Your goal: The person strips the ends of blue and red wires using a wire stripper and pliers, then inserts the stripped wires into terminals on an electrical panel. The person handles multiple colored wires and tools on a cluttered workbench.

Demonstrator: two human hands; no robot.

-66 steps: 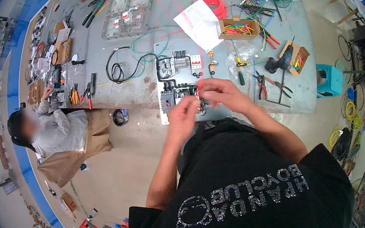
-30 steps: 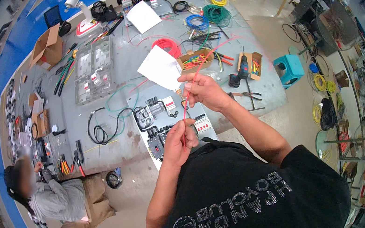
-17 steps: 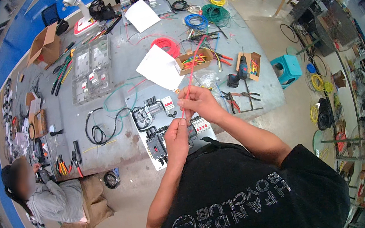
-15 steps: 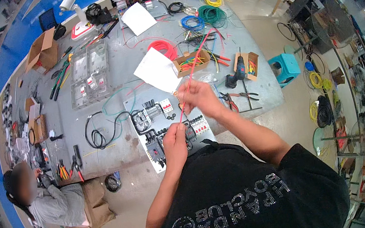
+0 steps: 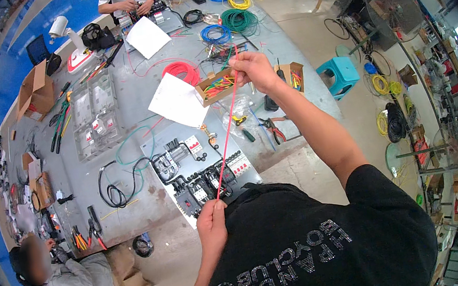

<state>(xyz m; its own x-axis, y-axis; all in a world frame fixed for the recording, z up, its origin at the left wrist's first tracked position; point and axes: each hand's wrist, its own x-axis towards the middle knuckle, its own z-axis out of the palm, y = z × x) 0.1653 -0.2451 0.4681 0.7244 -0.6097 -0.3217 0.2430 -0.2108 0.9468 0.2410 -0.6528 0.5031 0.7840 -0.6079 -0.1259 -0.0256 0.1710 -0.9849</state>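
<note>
Wire point(image 5: 230, 127), red, one: pinched in closed left hand point(image 5: 212, 223) and right hand point(image 5: 255, 71), by worktop's point(image 5: 146, 213) near edge; best kept unkinked.

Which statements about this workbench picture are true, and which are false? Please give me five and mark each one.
1. Both the left hand and the right hand hold the red wire. True.
2. The wire is coiled between the hands. False: it runs nearly straight.
3. The right hand is nearer to the person's body than the left. False: the left is nearer.
4. A turquoise stool stands right of the table. True.
5. The red-handled pliers lie on the mounting plate. False: they lie on the table, to the right of the mounting plate.
</note>
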